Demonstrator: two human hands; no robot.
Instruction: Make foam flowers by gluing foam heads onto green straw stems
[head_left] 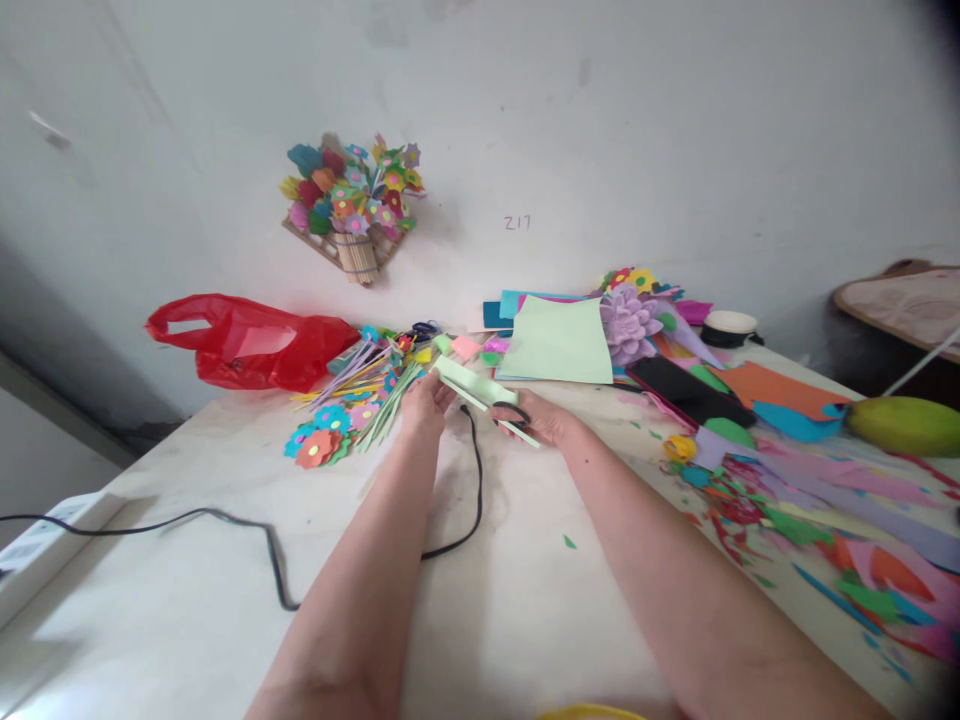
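Note:
A pale green piece of paper [474, 381] is pinched at its left end in my left hand [424, 402]. My right hand [546, 418] is closed around black-handled scissors [513, 408] at the paper's right end. A narrow pale strip [531, 438] hangs along the paper's lower edge; whether it is fully separate, I cannot tell. The scissor blades are mostly hidden by paper and fingers. Just left of my left hand lie thin green strips [386, 405] and cut flowers [322, 436]. Beyond my right hand lies a larger pale green sheet [559, 340].
A red plastic bag [251, 345] lies at the back left. A black cable [478, 480] runs under my left forearm. To the right are a phone [690, 392], a lilac flower [630, 323] and colourful scraps [832, 540]. A flower bouquet [352, 200] hangs on the wall.

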